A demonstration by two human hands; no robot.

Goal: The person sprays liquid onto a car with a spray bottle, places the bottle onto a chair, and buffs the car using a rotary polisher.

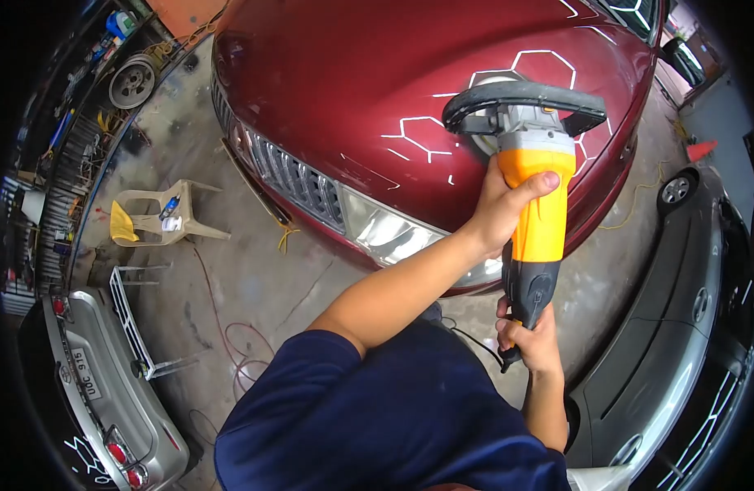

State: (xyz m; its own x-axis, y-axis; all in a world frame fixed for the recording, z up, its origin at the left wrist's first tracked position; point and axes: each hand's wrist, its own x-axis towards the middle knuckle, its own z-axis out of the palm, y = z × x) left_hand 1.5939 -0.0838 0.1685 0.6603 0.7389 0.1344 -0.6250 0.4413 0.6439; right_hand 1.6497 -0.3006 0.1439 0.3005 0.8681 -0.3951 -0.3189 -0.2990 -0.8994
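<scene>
A yellow and black car polisher (543, 204) with a grey head lies over the dark red hood (336, 90). My left hand (505, 204) is closed round its yellow body, thumb across the top. Lower down, my right hand (531, 337) grips the black rear handle, beside the power cord (493, 353). A black loop handle (528, 92) arches over the head. Behind it, a pale round pad (483, 141) shows in part against the hood, close to bright hexagonal light reflections. Below the hood's edge are the headlight (389, 229) and grille (295, 176).
A plastic chair (198, 214) with a yellow cloth (121, 222) and a bottle (170, 208) stands at left. Hoses (244, 348) lie on the floor near a white metal frame (127, 315). Grey cars flank me, one at left (119, 393), one at right (655, 344).
</scene>
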